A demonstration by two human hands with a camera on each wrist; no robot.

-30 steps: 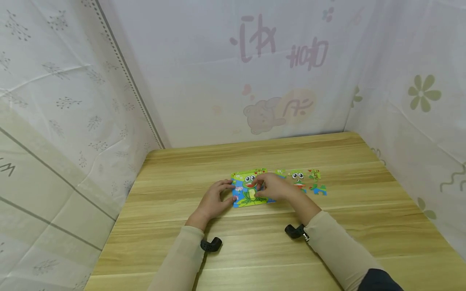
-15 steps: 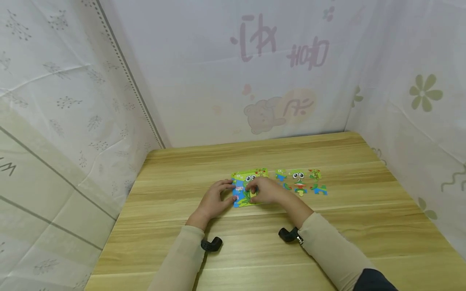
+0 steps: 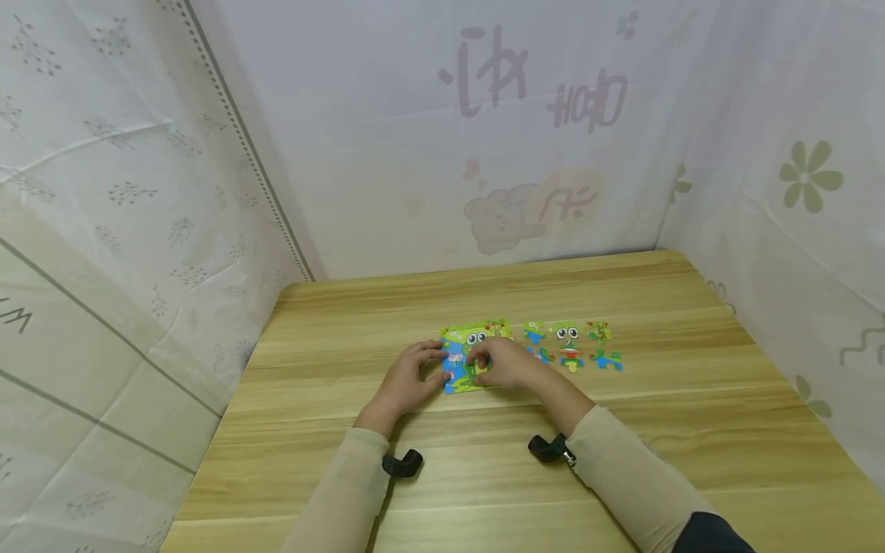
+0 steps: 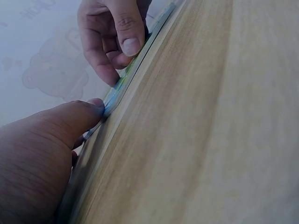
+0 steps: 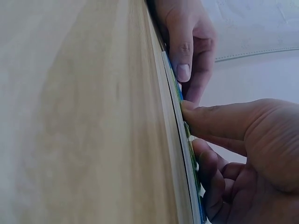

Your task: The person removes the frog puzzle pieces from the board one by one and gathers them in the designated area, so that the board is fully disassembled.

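The board (image 3: pixel 458 367) is laid flat on the table (image 3: pixel 477 468), printed w/ a big-eyed green frog on a blue & green bkgd, red bits at top R; much of its ctr & lower R is hidden. Six loose pcs (image 3: pixel 571 362) are set out just R of it in two rows of three, cols spaced apart: eyes shown top mid, red mouth & yellow patch btm mid, green/blue bits either side.

"And the right grip (image 3: pixel 508 362) blots out the near right part of the frog board (image 3: pixel 456 361)!"
"Anything pinched there? Hidden! And both sleeves (image 3: pixel 342 491) are cut off, near side!"
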